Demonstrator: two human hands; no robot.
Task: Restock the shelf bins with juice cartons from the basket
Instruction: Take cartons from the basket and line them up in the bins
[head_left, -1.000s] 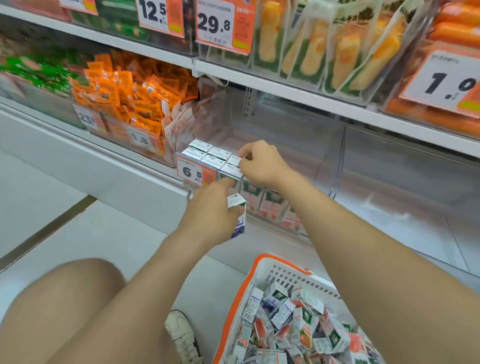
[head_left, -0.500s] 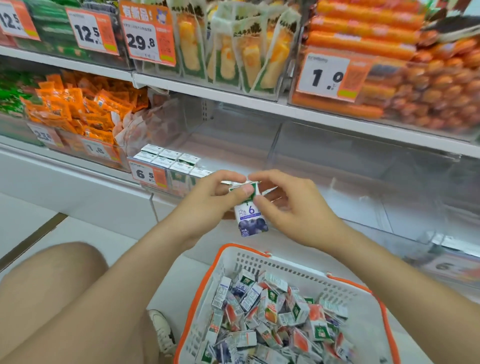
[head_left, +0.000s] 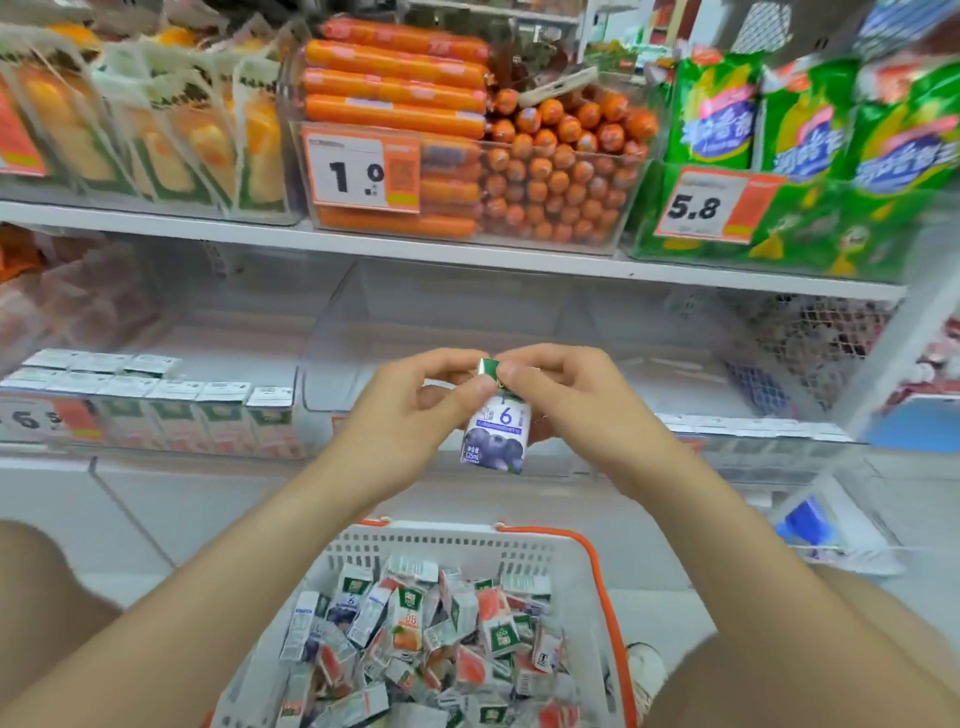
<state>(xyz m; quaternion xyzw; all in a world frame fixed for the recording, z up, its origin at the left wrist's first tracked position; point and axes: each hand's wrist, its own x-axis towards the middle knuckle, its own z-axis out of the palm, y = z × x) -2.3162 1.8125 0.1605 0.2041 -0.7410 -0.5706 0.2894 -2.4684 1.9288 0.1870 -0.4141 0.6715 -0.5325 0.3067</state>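
Fingertips (head_left: 480, 387) of the left hand (head_left: 410, 415) and right hand (head_left: 576, 410) pinch the carton (head_left: 496, 439) at its top flap, probably to square it before shelving. It hangs above the basket (head_left: 441, 543), in front of the clear bin (head_left: 332, 364). Long axis vertical, top up, printed face toward the camera.

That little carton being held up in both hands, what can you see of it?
The carton is a small box, seemingly coated card, white and blue in front with a large 6 and blueberries pictured low down, green on top. It hangs roughly upright in the air above the basket, before a clear shelf bin. The left hand and right hand pinch its top from either side; nothing else touches it.
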